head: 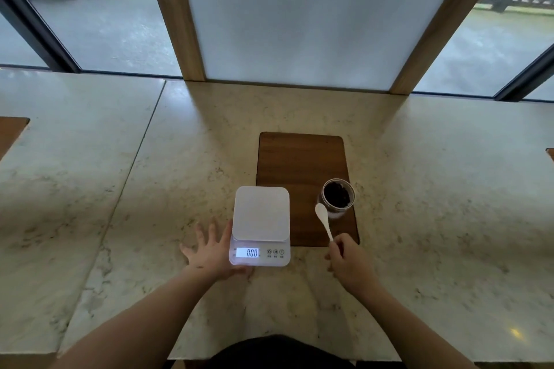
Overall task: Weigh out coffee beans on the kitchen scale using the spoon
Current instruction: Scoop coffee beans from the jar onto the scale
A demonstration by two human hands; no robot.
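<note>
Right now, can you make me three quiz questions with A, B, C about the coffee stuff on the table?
1. Where is the jar of beans?
A. on the scale
B. on the wooden board
C. in the left hand

2. What colour is the spoon?
A. white
B. red
C. black

3. What does the scale show?
A. nothing, it is off
B. zeros
C. 250

Answers:
1 B, the jar stands on the wooden board, right of the scale.
2 A, the right hand holds a white spoon.
3 B, the lit display reads zeros and the platform is bare; the left hand lies open beside it.
</note>
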